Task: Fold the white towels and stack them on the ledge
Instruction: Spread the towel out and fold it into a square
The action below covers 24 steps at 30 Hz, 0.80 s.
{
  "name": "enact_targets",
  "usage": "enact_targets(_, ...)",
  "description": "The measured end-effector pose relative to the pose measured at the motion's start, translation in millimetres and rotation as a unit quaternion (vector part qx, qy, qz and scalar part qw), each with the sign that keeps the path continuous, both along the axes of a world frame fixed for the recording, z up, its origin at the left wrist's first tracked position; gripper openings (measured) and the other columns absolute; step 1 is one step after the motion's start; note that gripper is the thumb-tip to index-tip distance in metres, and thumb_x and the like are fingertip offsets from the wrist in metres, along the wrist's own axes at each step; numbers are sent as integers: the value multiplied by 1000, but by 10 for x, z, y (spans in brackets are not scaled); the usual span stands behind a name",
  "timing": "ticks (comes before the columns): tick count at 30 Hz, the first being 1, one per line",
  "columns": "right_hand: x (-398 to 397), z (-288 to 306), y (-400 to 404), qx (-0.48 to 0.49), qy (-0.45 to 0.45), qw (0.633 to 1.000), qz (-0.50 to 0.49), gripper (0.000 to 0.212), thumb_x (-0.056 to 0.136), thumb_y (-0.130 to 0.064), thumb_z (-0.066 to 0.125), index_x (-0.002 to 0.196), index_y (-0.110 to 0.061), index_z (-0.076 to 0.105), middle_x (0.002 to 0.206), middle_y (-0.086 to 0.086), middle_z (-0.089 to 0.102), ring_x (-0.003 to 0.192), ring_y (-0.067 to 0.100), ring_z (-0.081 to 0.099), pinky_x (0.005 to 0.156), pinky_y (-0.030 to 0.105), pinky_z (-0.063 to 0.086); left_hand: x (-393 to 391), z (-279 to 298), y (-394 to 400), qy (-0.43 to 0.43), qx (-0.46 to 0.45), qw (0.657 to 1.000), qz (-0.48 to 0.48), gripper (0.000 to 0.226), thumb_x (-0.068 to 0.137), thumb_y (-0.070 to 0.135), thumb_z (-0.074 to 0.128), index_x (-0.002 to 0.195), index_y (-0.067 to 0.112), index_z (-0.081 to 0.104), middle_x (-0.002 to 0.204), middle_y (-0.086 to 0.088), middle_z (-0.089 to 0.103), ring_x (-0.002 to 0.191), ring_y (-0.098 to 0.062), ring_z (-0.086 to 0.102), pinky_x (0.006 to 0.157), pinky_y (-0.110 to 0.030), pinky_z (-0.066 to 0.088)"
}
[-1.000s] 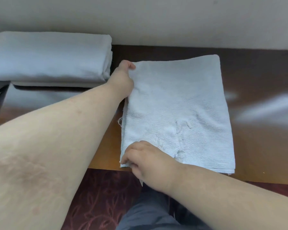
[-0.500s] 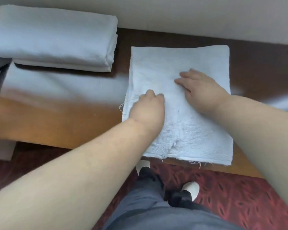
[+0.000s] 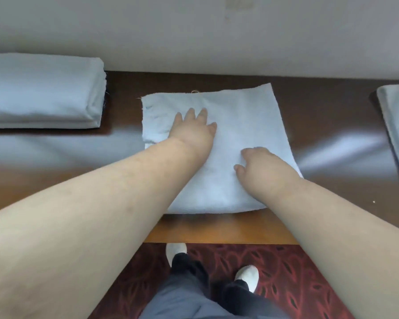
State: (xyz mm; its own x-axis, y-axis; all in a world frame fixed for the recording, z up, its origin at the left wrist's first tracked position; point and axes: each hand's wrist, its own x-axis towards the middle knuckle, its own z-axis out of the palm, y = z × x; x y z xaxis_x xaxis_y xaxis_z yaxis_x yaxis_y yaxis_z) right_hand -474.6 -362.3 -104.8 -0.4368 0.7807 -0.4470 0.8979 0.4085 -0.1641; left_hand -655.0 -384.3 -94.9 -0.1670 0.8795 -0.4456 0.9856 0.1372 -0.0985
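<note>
Folded towel flat on ledge, mid-press. Left hand flat, fingers straight; right hand loosely curled, gripping nothing. Stack done left; stacking pending, another towel right.

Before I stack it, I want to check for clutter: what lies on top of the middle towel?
Only the two hands: the left hand lies flat on the middle towel, the right hand rests nearer its front. Whatever lies beneath the palms and forearms is covered.
</note>
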Motion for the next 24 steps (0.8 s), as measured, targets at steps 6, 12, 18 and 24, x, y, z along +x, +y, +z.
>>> enact_targets(6,336,-247,61,54,24,989,135,63,100,-52,26,157,-28,17,167,1,7,153,23,2,123,43,6,566,-369,-640,-119,116,986,28,61,100,49,22,156,29,10,164,-5,4,150,-27,-1,120,-49,4)
enact_targets(12,332,-368,109,82,27,993,85,74,93,-66,23,155,-27,26,165,3,16,151,24,11,120,43,12,306,-449,-478,-88,69,992,60,67,94,65,15,154,39,-2,164,-3,-10,149,-29,-12,118,-52,-2)
enact_targets(18,-252,-267,660,132,134,974,127,47,101,-36,36,146,-25,45,160,2,32,148,24,23,121,48,11,335,-368,-100,-86,147,985,15,56,101,44,22,155,29,17,164,-2,9,150,-24,1,117,-48,-1)
enact_targets(24,-112,-521,1287,104,205,954,-195,60,95,-55,45,148,-26,41,159,7,32,143,31,31,115,46,28,-36,-570,39,-84,125,988,41,68,92,66,17,154,39,2,164,-1,-8,149,-26,-13,117,-57,-6)
